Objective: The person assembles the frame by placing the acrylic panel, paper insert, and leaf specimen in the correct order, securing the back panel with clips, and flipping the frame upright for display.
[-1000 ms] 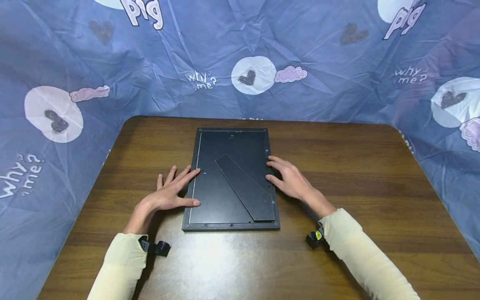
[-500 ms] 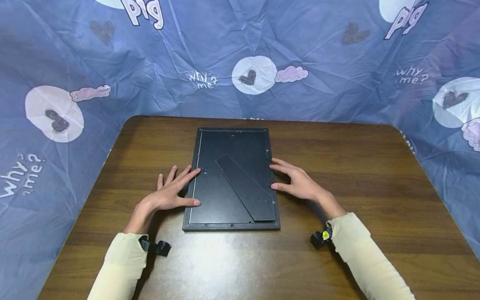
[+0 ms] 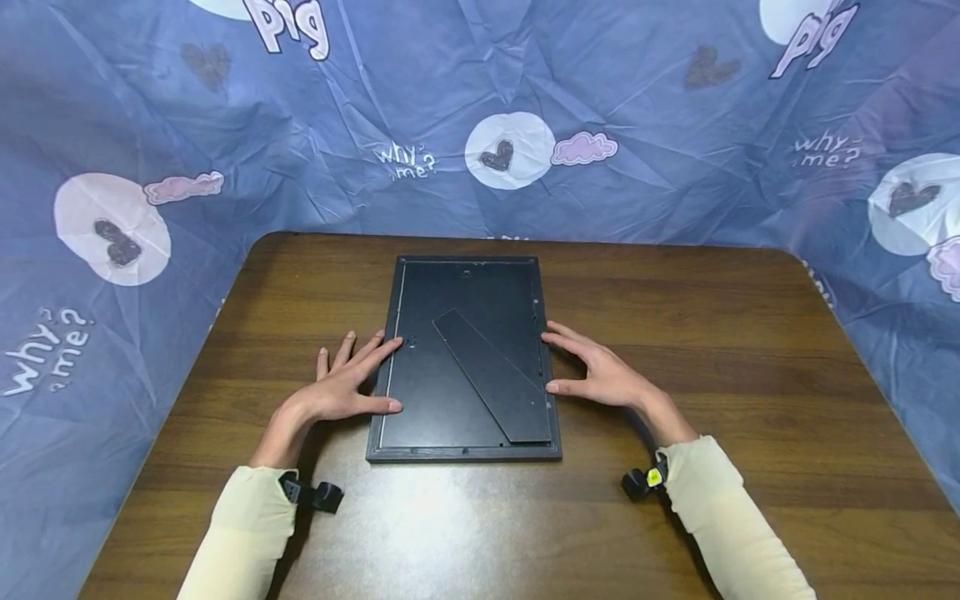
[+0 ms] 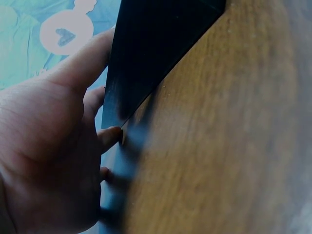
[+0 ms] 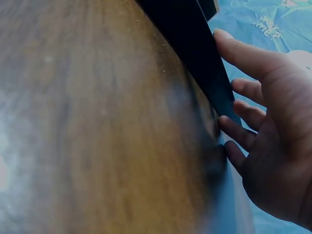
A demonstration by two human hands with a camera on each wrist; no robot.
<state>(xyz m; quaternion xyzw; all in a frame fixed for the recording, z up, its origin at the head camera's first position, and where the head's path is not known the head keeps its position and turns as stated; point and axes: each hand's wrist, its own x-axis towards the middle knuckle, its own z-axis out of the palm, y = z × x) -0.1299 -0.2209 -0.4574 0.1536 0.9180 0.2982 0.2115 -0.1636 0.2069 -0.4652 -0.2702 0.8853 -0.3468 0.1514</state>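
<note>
A black picture frame [image 3: 420, 375] lies on the table with its back up, its slanted stand [image 3: 480, 375] flat against the backing. Across the frame's left edge, the left hand [image 3: 333, 396] rests with spread fingers; its thumb and index fingertip touch the rim. At the right edge is the right hand [image 3: 603, 371], its fingertips and thumb against the side rim. The right wrist view shows the fingers of the right hand [image 5: 273, 107] loosely bent beside the dark frame side [image 5: 195, 44]. In the left wrist view the left hand's palm [image 4: 44, 131] faces the frame side [image 4: 151, 39].
The brown wooden table [image 3: 712, 333] extends on both sides of the frame and in front of it. Behind it hangs a creased blue printed cloth [image 3: 637, 83]. Each wrist wears a small black camera, one at the left cuff [image 3: 326, 497] and one at the right.
The right hand has slid along the frame's right edge toward the person and slightly outward, its thumb now lower and farther from the fingers. The left hand and frame have stayed put.
</note>
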